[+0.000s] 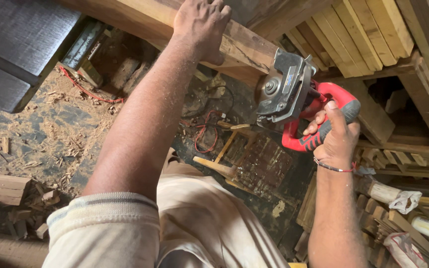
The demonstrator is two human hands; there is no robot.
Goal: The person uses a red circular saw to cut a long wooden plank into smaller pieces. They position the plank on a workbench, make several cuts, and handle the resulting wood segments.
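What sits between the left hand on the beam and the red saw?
Only bare beam separates the left hand from the red saw, head view.

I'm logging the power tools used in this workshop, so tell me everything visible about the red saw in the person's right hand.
The saw is a handheld circular type with a red body, a black-gripped loop handle and a grey metal guard and base plate, dusty and scuffed. It is tilted, the metal end pressed against the edge of the wooden beam. The right hand wraps the handle, thumb on top. The left hand rests on the beam, apart from the saw. The blade itself is hidden, and I cannot tell whether it is running.
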